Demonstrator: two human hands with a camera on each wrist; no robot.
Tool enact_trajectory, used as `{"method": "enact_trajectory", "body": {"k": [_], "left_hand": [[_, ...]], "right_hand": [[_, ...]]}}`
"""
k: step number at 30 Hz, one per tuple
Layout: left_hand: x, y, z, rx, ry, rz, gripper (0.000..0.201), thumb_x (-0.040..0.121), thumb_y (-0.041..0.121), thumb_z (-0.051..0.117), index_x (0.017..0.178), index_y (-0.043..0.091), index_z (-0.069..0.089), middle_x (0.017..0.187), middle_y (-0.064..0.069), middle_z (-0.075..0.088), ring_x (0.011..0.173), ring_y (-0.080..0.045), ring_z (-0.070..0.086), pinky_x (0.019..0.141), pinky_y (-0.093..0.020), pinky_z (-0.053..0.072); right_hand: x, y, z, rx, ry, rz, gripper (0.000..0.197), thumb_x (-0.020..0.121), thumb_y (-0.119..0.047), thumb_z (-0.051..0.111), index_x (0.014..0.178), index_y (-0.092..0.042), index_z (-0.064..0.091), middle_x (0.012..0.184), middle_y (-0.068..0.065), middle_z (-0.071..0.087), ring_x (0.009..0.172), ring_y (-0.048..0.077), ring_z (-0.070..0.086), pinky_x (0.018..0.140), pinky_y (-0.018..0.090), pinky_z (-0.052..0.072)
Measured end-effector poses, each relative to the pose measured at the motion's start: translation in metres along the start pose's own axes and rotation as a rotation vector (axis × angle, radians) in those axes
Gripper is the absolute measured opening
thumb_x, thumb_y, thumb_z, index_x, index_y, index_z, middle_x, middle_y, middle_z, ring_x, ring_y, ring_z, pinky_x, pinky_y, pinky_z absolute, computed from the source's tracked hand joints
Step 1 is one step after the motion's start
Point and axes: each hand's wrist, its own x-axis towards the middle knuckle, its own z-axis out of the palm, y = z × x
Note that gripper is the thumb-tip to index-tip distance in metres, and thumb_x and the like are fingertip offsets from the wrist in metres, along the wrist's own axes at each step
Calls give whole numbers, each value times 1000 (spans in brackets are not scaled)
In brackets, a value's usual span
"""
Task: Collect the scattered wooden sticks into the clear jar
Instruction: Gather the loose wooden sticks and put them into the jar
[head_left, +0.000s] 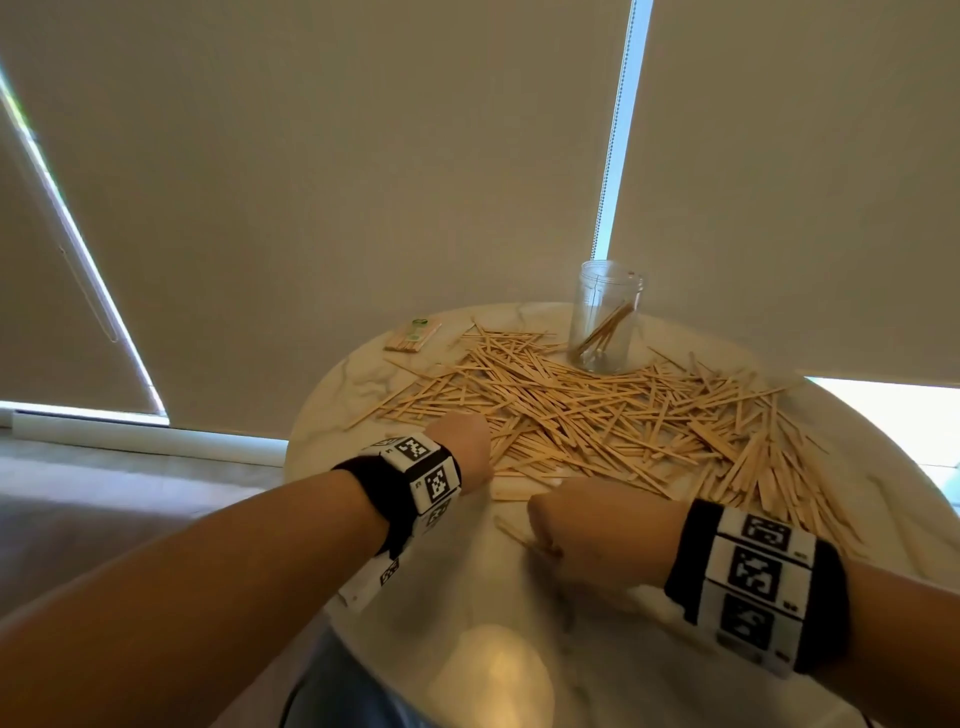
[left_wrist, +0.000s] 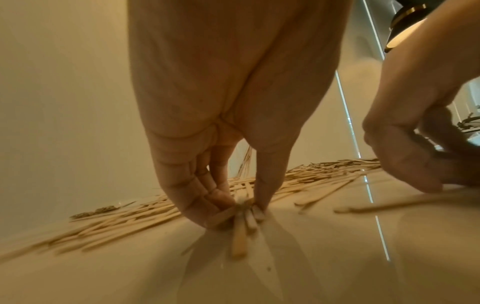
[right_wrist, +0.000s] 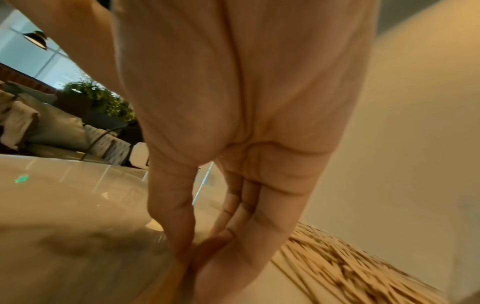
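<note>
Wooden sticks (head_left: 587, 415) heaped just beyond both hands — left hand (left_wrist: 221, 148) pinches several, right hand (right_wrist: 233, 144) one (blurred).

Round marble table (head_left: 613, 649) before drawn beige roller blinds (head_left: 322, 171), daylight slits between, dark wood floor (head_left: 109, 499) at left

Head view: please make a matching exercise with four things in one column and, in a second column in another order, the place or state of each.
1. clear jar
2. packet of sticks
3. left hand
4. right hand

a. far left on the table
b. pinches a few sticks at the pile's near edge
c. upright, a few sticks inside
d. fingertips at a stick apart from the pile

Pairs: 1-c, 2-a, 3-b, 4-d
</note>
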Motion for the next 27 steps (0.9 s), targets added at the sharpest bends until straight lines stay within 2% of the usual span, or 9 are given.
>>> {"method": "enact_trajectory", "body": {"k": [2,5,7,10,13,16,20,23,27], "left_hand": [[-1,3,0,27,-22,0,15,96,21,62,90,9,57,68,-2,46,62,-17,47,55,-27,39],[-3,11,1,59,-58,20,15,100,18,57,108,7,61,76,-3,50,81,-21,55,70,-28,44],[-3,16,4,64,-68,16,27,100,19,57,122,4,59,103,-8,64,101,-25,62,83,-31,50],[-4,20,12,12,-43,-72,38,102,19,52,136,5,44,134,-14,54,121,-30,56,99,-37,49],[-2,17,10,-144,-54,-118,38,101,16,48,135,2,38,125,-14,58,110,-29,61,86,-37,49],[-1,15,1,-310,-29,-33,27,104,12,39,122,-8,43,104,-12,53,85,-25,58,72,-34,43],[4,17,-7,-497,51,29,44,110,34,27,105,3,58,79,-5,54,67,-19,50,64,-31,40],[7,26,-8,-681,70,59,41,109,40,28,107,8,53,78,-3,54,66,-17,51,72,-38,49],[10,43,-1,-1031,116,189,28,109,36,32,106,17,52,94,-8,72,84,-25,72,87,-50,58]], "right_hand": [[-3,7,0,12,-1,31,23,96,-23,56,114,-11,63,102,7,63,88,23,58,72,30,47],[-2,13,3,-28,12,71,23,97,-18,51,114,-8,64,103,9,65,85,23,57,72,30,47],[0,17,6,-35,27,112,24,98,-16,50,116,-7,63,107,10,66,92,25,62,73,30,47],[0,27,5,2,55,149,21,99,-17,49,115,-9,61,103,7,61,93,24,60,76,30,48],[-2,48,-3,166,177,208,12,96,-23,55,105,-16,61,93,-2,60,85,16,57,78,28,52],[-6,75,-23,484,384,275,7,96,-26,62,98,-20,65,90,-4,67,82,11,65,75,23,54],[-8,100,-42,788,556,299,7,95,-20,65,98,-15,68,89,4,72,76,14,69,72,27,59],[-1,105,-47,953,594,293,6,93,-14,68,97,-10,69,89,7,74,79,20,72,77,33,62],[11,93,-52,1139,635,244,6,90,-7,69,93,-2,68,91,15,75,84,26,75,79,36,63]]}}
